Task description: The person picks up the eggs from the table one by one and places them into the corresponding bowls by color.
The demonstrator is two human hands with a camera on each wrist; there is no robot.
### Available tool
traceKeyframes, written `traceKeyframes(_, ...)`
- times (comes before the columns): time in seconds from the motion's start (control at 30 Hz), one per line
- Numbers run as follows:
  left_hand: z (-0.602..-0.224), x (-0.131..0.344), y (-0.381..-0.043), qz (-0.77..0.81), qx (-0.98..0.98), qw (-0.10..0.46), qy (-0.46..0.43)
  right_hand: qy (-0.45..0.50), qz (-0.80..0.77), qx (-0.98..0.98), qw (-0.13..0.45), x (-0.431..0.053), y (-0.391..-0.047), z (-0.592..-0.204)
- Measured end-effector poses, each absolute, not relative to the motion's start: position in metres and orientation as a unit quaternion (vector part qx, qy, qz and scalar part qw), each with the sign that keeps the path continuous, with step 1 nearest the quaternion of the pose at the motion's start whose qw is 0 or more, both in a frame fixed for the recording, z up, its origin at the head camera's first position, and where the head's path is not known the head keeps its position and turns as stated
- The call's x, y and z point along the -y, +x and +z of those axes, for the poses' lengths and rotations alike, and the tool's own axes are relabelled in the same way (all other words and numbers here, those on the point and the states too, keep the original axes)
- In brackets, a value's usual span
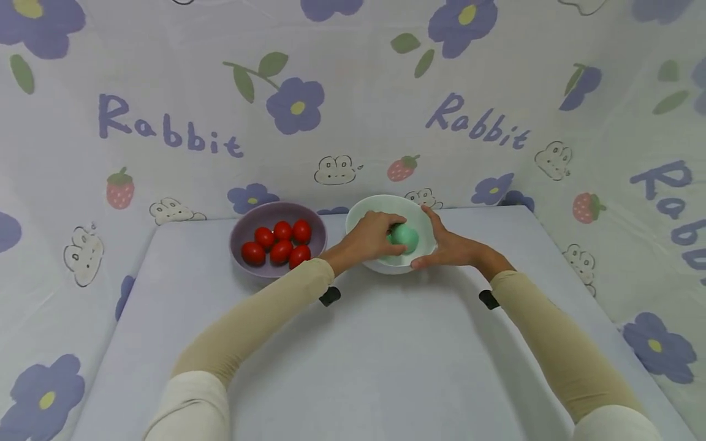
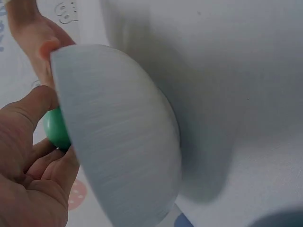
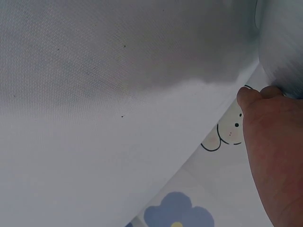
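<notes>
In the head view, a white bowl stands near the back of the table. My left hand reaches over its left side, thumb and fingers round a smooth green egg inside the bowl. More green shows beneath and beside that egg, partly hidden by the hand. In the left wrist view, the thumb and fingers flank the green egg at the bowl's rim. My right hand holds the bowl's right side, thumb at the near rim and fingers at the far rim. The right wrist view shows that hand against the bowl's outside.
Left of the white bowl stands a purple bowl with several shiny red eggs in it. The table has a pale cover. Behind it hangs a patterned cloth with flowers and rabbits; another cloth side rises at the right.
</notes>
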State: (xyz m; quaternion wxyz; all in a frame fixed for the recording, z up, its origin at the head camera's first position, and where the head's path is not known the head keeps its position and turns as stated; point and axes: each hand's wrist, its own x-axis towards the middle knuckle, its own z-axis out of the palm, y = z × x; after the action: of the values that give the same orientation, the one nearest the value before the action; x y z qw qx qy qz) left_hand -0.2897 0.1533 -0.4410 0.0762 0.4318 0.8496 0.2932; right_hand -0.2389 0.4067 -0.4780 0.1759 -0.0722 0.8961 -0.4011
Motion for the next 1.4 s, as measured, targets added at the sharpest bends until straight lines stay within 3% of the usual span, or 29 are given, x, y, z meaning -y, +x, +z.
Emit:
traceKeyframes(0.5, -0.466, -0.171, -0.294, 0.206, -0.88, 0.082, 0.421, -0.075, -0.403, -0.896, 0.172, -0.405, -0.241, -0.478)
traceKeyframes(1.4, -0.464, -0.183, -0.287, 0.125, -0.895, 0.075, 0.422, -0.069, -0.401, -0.897, 0.175, -0.405, -0.239, -0.48)
